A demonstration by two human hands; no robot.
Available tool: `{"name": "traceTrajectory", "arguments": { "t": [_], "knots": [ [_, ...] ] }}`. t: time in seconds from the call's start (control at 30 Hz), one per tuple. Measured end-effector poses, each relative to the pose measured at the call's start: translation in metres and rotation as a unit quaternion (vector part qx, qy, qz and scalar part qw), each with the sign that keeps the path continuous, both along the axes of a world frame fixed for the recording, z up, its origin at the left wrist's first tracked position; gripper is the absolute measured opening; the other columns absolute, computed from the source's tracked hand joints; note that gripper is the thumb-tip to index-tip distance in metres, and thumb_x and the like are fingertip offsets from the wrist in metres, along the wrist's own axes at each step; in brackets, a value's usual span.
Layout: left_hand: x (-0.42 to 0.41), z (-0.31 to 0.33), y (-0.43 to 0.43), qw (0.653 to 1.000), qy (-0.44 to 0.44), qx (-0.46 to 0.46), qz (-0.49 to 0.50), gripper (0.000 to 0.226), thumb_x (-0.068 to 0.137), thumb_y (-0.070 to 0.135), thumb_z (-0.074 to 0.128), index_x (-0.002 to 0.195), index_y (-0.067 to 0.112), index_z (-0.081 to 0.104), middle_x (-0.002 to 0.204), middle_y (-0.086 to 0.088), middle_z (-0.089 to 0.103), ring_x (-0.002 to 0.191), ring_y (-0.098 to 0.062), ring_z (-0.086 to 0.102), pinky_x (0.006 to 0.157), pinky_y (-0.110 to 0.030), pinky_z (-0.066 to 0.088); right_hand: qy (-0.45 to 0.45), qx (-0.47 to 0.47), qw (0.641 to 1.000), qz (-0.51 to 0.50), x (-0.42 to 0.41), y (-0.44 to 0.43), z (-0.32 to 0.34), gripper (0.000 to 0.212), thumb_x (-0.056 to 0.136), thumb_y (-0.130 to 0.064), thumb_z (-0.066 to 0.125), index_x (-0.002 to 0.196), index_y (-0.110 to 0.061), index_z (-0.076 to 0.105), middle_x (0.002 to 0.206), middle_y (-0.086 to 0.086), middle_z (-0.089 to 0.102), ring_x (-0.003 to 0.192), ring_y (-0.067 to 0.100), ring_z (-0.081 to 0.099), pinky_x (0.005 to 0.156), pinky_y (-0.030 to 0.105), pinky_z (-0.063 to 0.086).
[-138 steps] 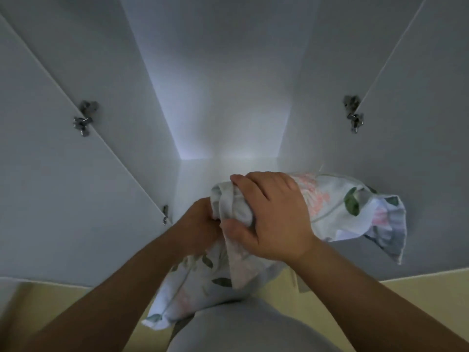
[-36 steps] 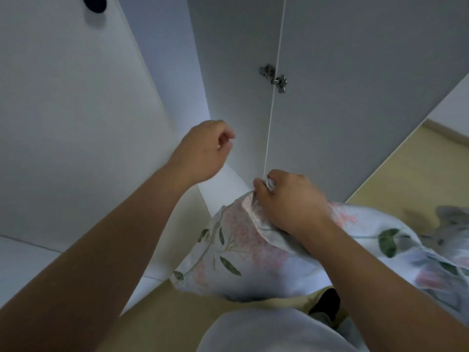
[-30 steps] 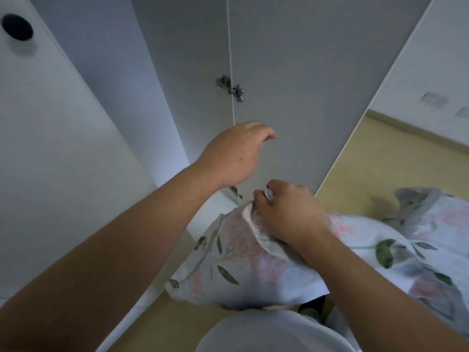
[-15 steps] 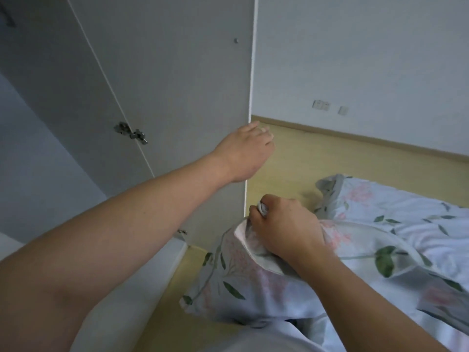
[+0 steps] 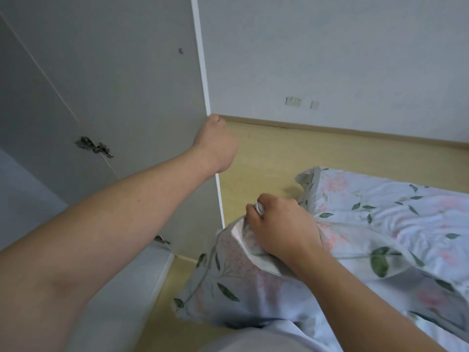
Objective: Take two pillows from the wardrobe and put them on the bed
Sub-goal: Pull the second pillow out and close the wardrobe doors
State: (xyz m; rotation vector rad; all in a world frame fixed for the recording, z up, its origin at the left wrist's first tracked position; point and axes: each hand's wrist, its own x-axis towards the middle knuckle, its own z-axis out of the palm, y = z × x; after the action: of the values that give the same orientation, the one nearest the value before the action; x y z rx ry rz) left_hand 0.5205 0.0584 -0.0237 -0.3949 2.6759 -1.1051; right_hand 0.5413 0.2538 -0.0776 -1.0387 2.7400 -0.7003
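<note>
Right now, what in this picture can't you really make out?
- Head view: fingers of the left hand, hidden behind its own back at the wardrobe door edge.
- Most of the wardrobe interior, cut off by the left edge and the left arm.
- Wall plates, too small: switches or sockets?
- Floral pillow: right end, covered by the gripping right hand and forearm.

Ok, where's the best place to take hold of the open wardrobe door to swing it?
Grip the wardrobe door by its free vertical edge, coming from the room side, where the left hand wraps it. That edge lies farthest from the hinges, and the inner face shows no handle, only a small stud.
</note>
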Motion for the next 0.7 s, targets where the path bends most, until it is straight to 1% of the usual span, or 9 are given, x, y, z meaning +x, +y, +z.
{"name": "traceTrajectory", "arguments": {
  "t": [0.07, 0.13, 0.27, 0.33, 0.37, 0.43, 0.47, 0.57, 0.7],
  "knots": [
    [0.006, 0.003, 0.005, 0.999, 0.016, 0.045, 0.024, 0.02, 0.08, 0.006, 0.053, 0.073, 0.021, 0.065, 0.076, 0.001, 0.06, 0.074, -0.021, 0.058, 0.065, -0.031, 0.04, 0.001, 0.004, 1.0, 0.002, 0.002, -0.001, -0.002, 0.042, 0.098, -0.048, 0.044, 0.067, -0.021, 0.037, 0.067, -0.003, 0.053, 0.064, 0.029, 0.053, 0.057, 0.032, 0.038],
    [0.016, 0.007, 0.005, 0.994, 0.011, 0.088, 0.059, 0.022, 0.08, 0.0, 0.053, 0.066, 0.016, 0.058, 0.07, 0.002, 0.055, 0.063, -0.018, 0.054, 0.054, -0.029, 0.043, -0.005, 0.008, 1.0, 0.009, 0.006, -0.004, -0.003, 0.042, 0.098, -0.049, 0.043, 0.067, -0.021, 0.037, 0.068, -0.003, 0.054, 0.065, 0.029, 0.053, 0.057, 0.033, 0.039],
    [0.053, 0.007, -0.003, 0.978, -0.042, 0.135, 0.157, 0.022, 0.085, -0.002, 0.049, 0.074, 0.014, 0.059, 0.071, 0.001, 0.055, 0.06, -0.016, 0.052, 0.058, -0.03, 0.044, -0.002, 0.011, 0.999, 0.046, 0.02, -0.015, -0.005, 0.041, 0.099, -0.05, 0.042, 0.07, -0.02, 0.04, 0.072, 0.001, 0.059, 0.068, 0.031, 0.057, 0.058, 0.033, 0.041],
    [0.08, -0.004, -0.011, 0.963, -0.068, 0.143, 0.22, 0.021, 0.086, -0.002, 0.049, 0.086, 0.015, 0.061, 0.082, 0.001, 0.058, 0.079, -0.019, 0.061, 0.07, -0.032, 0.044, -0.001, 0.012, 0.998, 0.069, 0.029, -0.021, -0.006, 0.04, 0.1, -0.05, 0.042, 0.072, -0.021, 0.041, 0.07, -0.001, 0.056, 0.066, 0.03, 0.057, 0.057, 0.032, 0.041],
    [0.095, -0.012, -0.016, 0.955, -0.085, 0.137, 0.25, 0.021, 0.087, 0.0, 0.049, 0.093, 0.017, 0.061, 0.094, 0.001, 0.061, 0.095, -0.022, 0.062, 0.083, -0.035, 0.044, 0.0, 0.013, 0.997, 0.079, 0.033, -0.025, -0.006, 0.04, 0.1, -0.05, 0.042, 0.073, -0.021, 0.043, 0.069, -0.001, 0.056, 0.066, 0.029, 0.058, 0.057, 0.032, 0.041],
    [0.125, -0.025, -0.028, 0.945, -0.108, 0.122, 0.284, 0.021, 0.087, 0.003, 0.046, 0.095, 0.021, 0.056, 0.116, -0.001, 0.062, 0.117, -0.027, 0.056, 0.113, -0.046, 0.027, 0.003, 0.019, 0.995, 0.101, 0.045, -0.033, -0.007, 0.039, 0.101, -0.049, 0.042, 0.073, -0.021, 0.043, 0.067, -0.002, 0.054, 0.065, 0.028, 0.058, 0.057, 0.033, 0.041],
    [0.141, -0.029, -0.035, 0.941, -0.107, 0.122, 0.298, 0.021, 0.086, 0.005, 0.045, 0.095, 0.021, 0.056, 0.122, -0.002, 0.062, 0.122, -0.027, 0.052, 0.119, -0.051, 0.014, 0.005, 0.021, 0.993, 0.114, 0.052, -0.039, -0.007, 0.039, 0.101, -0.048, 0.042, 0.073, -0.021, 0.042, 0.066, -0.003, 0.053, 0.064, 0.028, 0.056, 0.058, 0.033, 0.041],
    [0.193, -0.045, -0.059, 0.935, -0.115, 0.086, 0.323, 0.039, 0.089, 0.018, 0.043, 0.122, 0.025, 0.063, 0.141, -0.004, 0.055, 0.141, -0.03, 0.032, 0.119, -0.06, -0.005, 0.002, 0.027, 0.988, 0.153, 0.075, -0.058, -0.006, 0.038, 0.101, -0.049, 0.041, 0.074, -0.022, 0.042, 0.069, -0.001, 0.052, 0.066, 0.029, 0.053, 0.06, 0.034, 0.041],
    [0.257, -0.06, -0.093, 0.954, -0.111, 0.01, 0.277, 0.05, 0.094, 0.037, 0.038, 0.14, 0.027, 0.056, 0.158, -0.007, 0.038, 0.152, -0.036, 0.008, 0.116, -0.062, -0.01, -0.008, 0.021, 0.984, 0.178, 0.095, -0.081, -0.004, 0.042, 0.101, -0.05, 0.041, 0.068, -0.023, 0.037, 0.065, -0.005, 0.045, 0.066, 0.029, 0.05, 0.061, 0.034, 0.038]
  ]
}}
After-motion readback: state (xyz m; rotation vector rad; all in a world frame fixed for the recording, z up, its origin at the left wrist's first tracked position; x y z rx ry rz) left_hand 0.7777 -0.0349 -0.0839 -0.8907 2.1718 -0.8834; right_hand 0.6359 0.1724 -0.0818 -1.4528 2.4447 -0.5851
